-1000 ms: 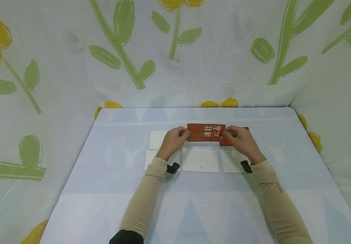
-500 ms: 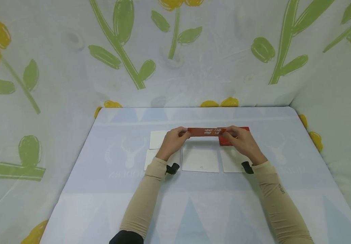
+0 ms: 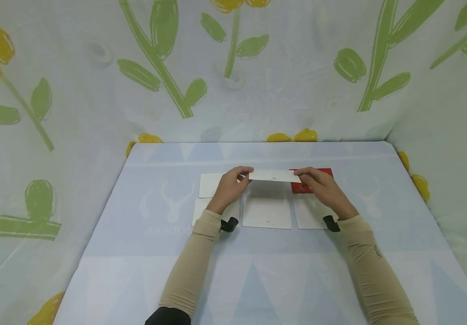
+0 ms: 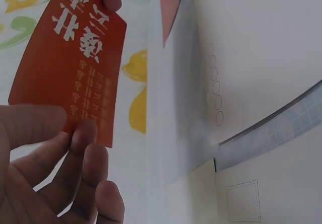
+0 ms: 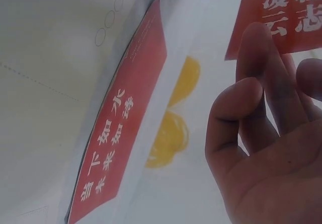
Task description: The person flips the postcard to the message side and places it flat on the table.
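Note:
Held up above the table is a postcard, its white back facing the head camera. In the left wrist view the red front of this postcard shows large white Chinese characters. My left hand pinches its left end between thumb and fingers. At the right end my right hand holds the edge, its fingertips on the card in the right wrist view. Behind that hand lies another red postcard, face up, with white characters; the hand partly covers it in the head view.
Several white-backed postcards lie on the table: a middle front card, a right front card, a left front card and a back left card. A flower-printed cloth rises behind the table.
The held postcard has tilted over: its red front faced the head camera, then went nearly edge-on, and now the white back shows. Both hands have stayed in nearly the same place.

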A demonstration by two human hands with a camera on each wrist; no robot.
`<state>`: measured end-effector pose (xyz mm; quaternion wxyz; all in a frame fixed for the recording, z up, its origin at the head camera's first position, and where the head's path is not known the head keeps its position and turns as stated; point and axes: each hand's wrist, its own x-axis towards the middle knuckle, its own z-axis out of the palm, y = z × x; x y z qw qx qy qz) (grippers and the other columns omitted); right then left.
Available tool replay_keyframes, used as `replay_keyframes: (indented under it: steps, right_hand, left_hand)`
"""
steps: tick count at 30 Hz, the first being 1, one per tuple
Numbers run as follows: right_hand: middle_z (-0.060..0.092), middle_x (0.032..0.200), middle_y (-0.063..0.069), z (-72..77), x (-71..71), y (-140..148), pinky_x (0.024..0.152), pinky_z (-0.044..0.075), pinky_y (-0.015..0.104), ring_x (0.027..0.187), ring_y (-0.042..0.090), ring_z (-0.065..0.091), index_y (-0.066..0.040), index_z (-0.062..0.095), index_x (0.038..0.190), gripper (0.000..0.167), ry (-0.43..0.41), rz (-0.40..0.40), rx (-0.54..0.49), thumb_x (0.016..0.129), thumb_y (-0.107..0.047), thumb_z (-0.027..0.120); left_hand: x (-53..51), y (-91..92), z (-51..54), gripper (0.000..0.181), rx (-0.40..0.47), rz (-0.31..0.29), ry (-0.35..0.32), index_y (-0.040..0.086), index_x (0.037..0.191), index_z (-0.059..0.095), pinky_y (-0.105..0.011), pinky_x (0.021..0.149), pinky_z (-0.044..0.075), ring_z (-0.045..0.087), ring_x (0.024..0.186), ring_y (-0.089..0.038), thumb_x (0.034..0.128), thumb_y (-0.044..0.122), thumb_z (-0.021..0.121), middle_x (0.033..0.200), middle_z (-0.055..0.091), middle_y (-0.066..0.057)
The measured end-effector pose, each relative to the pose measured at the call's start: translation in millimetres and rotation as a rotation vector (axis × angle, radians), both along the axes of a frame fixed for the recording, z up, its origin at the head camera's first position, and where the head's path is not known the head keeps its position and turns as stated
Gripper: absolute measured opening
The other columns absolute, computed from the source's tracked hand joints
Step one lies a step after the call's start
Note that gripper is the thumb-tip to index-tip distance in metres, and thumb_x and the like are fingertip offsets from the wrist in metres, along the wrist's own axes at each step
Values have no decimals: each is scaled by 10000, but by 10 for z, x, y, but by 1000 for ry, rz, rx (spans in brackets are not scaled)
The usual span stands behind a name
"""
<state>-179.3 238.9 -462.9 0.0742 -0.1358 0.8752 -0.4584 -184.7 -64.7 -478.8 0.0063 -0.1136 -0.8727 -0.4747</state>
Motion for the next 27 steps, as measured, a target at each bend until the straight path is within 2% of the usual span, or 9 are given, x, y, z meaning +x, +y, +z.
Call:
replay_keyframes:
  steps: [2, 7, 12, 18, 22, 27]
  right_hand:
    - [620, 1187, 116, 8, -2, -9, 902, 444, 463, 1042, 289, 539, -124, 630, 1324, 368, 10, -5, 13, 1084, -357, 476]
    - [618, 1322, 116, 16, 1, -11, 946, 451, 496, 1093, 293, 572, -124, 629, 1331, 402, 11, 0, 25, 1068, -400, 504]
    - [621, 1346, 97, 6, 11, 7, 925, 481, 465, 1099, 272, 615, -132, 635, 1322, 382, 7, 11, 11, 1051, -386, 551]
    - [661, 1258, 100, -4, 0, -4, 935, 492, 472, 1109, 280, 638, -121, 624, 1326, 392, 2, 10, 27, 1026, -372, 606]
    - [670, 1237, 87, -9, 9, -22, 930, 489, 475, 1091, 277, 635, -134, 626, 1318, 388, 14, 7, 44, 1016, -378, 623]
    - [666, 1246, 54, -24, 14, -39, 907, 503, 436, 1055, 247, 630, -156, 646, 1299, 347, 38, 6, 70, 1004, -340, 652]
  left_hand:
    - [8, -5, 4, 300, 3, 1, 0, 125, 1298, 679, -303, 783, 528, 619, 1012, -166, 1031, 121, 541, 1201, 680, -33]
    - [27, -34, 10, 327, 46, -2, -27, 153, 1312, 677, -346, 946, 492, 602, 1095, -132, 1062, 141, 467, 1224, 676, 22]
    - [39, -49, 26, 341, 99, -3, -60, 154, 1308, 683, -369, 973, 486, 611, 1112, -129, 1065, 154, 443, 1220, 678, 27]
    - [47, -54, 38, 339, 95, -1, -65, 158, 1318, 680, -394, 1007, 466, 596, 1171, -150, 1073, 211, 452, 1290, 662, 19]
    - [43, -60, 35, 345, 38, -18, -45, 167, 1339, 665, -385, 937, 491, 593, 1130, -163, 1054, 303, 526, 1303, 652, 23]
    - [25, -67, 35, 404, -120, -69, 32, 131, 1382, 629, -357, 918, 497, 604, 1091, -197, 1005, 276, 620, 1290, 659, -26]
